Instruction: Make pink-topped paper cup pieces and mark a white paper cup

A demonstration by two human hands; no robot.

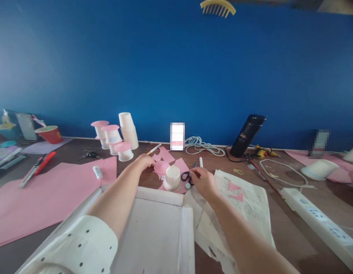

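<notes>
My left hand (146, 161) is closed at the edge of a round pink paper piece (161, 167), beyond the white box lid (156, 232). Just right of that piece, a white paper cup (172, 178) stands upside down on pink paper. My right hand (203, 182) is closed beside black-handled scissors (185, 176), its fingertips near a white marker (201, 162); whether it grips either is unclear. Paper cups with pink discs (111, 134) are stacked at the back left, next to a taller pair of nested white cups (128, 131).
Large pink sheets (51, 190) and a red-handled cutter (36, 169) lie left. Behind are a phone (177, 136), a coiled white cable (203, 146) and a leaning black bottle (247, 136). A power strip (319, 224) and printed papers (250, 198) lie right.
</notes>
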